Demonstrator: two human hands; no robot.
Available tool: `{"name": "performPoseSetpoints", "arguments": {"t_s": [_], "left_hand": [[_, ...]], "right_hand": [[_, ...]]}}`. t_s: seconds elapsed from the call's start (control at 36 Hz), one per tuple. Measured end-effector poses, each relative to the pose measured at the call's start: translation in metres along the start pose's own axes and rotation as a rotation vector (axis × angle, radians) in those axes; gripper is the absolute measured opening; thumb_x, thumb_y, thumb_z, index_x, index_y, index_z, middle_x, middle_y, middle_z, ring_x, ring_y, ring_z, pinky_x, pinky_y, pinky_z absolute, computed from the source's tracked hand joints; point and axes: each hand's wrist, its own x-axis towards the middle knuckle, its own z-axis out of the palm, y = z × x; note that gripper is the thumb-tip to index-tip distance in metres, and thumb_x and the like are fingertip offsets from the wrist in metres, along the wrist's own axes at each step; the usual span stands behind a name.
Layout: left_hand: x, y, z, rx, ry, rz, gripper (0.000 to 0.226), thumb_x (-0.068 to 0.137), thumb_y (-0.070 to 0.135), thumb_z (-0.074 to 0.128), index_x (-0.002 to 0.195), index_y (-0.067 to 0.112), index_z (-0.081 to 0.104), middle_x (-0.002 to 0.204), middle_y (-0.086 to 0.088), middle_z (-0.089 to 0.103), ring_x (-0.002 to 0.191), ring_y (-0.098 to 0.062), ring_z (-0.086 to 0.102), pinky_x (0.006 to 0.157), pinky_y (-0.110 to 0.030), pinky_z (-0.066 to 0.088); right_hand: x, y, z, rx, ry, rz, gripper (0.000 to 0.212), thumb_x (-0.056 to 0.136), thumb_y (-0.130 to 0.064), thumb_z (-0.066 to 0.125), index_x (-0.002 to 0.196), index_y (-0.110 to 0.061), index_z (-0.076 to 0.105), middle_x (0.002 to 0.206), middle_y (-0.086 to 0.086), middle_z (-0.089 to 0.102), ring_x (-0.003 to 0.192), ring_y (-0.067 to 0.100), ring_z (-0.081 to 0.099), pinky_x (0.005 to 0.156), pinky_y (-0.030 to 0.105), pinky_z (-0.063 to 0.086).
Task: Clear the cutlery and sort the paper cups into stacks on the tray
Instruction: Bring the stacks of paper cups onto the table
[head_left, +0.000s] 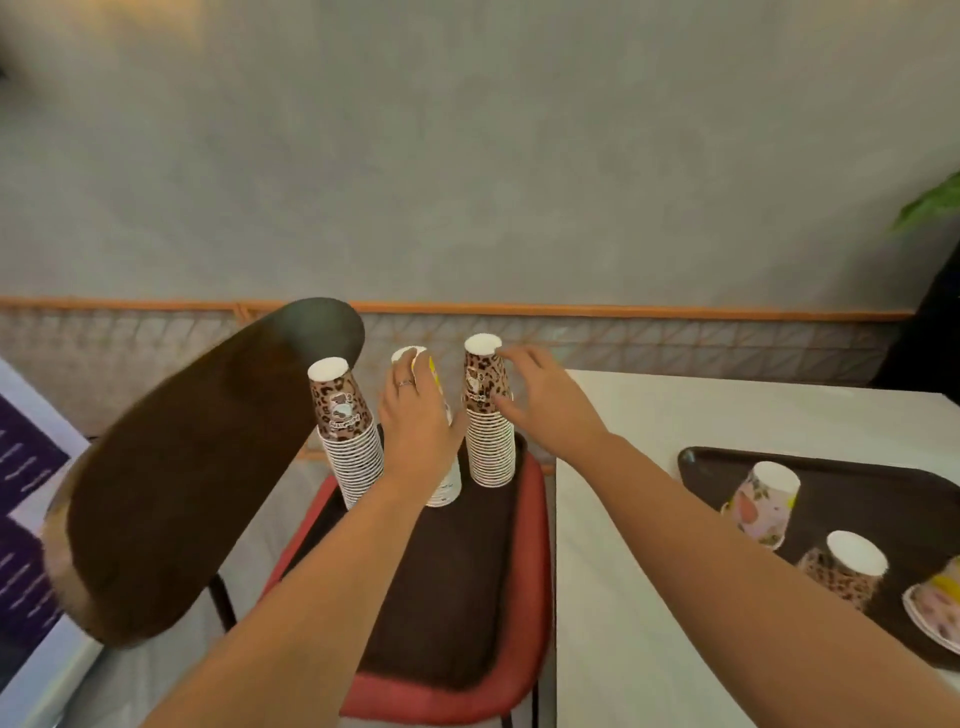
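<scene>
Left hand grips the middle cup stack; right hand, fingers seemingly loose, touches the leopard stack.

A tray lies on a chair seat just left of the worktop, and three upside-down cup stacks stand in a row along its far end: the left stack, the middle stack and the right stack. The left hand wraps the middle stack from the front, and the right hand touches the right stack's top cup from the right. On the worktop, a second tray carries loose cups, and the chair back stands left of the stacks.
</scene>
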Motion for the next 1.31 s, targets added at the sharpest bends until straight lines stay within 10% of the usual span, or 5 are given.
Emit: {"name": "performPoseSetpoints", "arguments": {"t_s": [0.47, 0.69, 0.89, 1.31], "left_hand": [[0.039, -0.098, 0.063, -0.536, -0.196, -0.14, 0.094, 0.073, 0.009, 0.077, 0.145, 0.004, 0.016, 0.142, -0.013, 0.04, 0.128, -0.024, 0.042, 0.09, -0.018, 0.038], [0.031, -0.114, 0.087, -0.772, -0.181, -0.229, 0.099, 0.061, 0.008, 0.084, 0.141, 0.018, 0.026, 0.139, -0.004, 0.046, 0.126, -0.017, 0.047, 0.103, -0.04, 0.044], [0.006, -0.12, 0.112, -0.824, -0.257, -0.257, 0.097, 0.058, 0.018, 0.088, 0.139, 0.016, 0.035, 0.134, 0.005, 0.049, 0.12, -0.002, 0.047, 0.096, -0.013, 0.043], [-0.005, -0.139, 0.168, -0.687, -0.473, -0.442, 0.094, 0.043, 0.027, 0.09, 0.126, 0.028, 0.044, 0.125, 0.001, 0.056, 0.119, -0.019, 0.051, 0.1, -0.045, 0.046]], "right_hand": [[0.089, -0.041, 0.124, 0.222, 0.035, 0.185, 0.073, 0.08, -0.025, 0.07, 0.139, -0.008, 0.031, 0.129, 0.015, 0.047, 0.116, 0.029, 0.048, 0.085, 0.03, 0.041], [0.084, -0.035, 0.15, 0.352, 0.137, 0.22, 0.063, 0.067, -0.02, 0.079, 0.12, -0.007, 0.048, 0.113, 0.008, 0.051, 0.106, 0.02, 0.051, 0.08, 0.015, 0.037], [0.056, -0.023, 0.142, 0.48, 0.199, 0.37, 0.069, 0.069, -0.023, 0.079, 0.127, -0.022, 0.042, 0.111, -0.014, 0.051, 0.102, -0.001, 0.047, 0.074, -0.005, 0.034], [0.032, -0.003, 0.123, 0.534, 0.261, 0.477, 0.071, 0.057, -0.037, 0.07, 0.122, -0.02, 0.046, 0.115, -0.006, 0.059, 0.106, 0.007, 0.056, 0.082, 0.01, 0.046]]}}
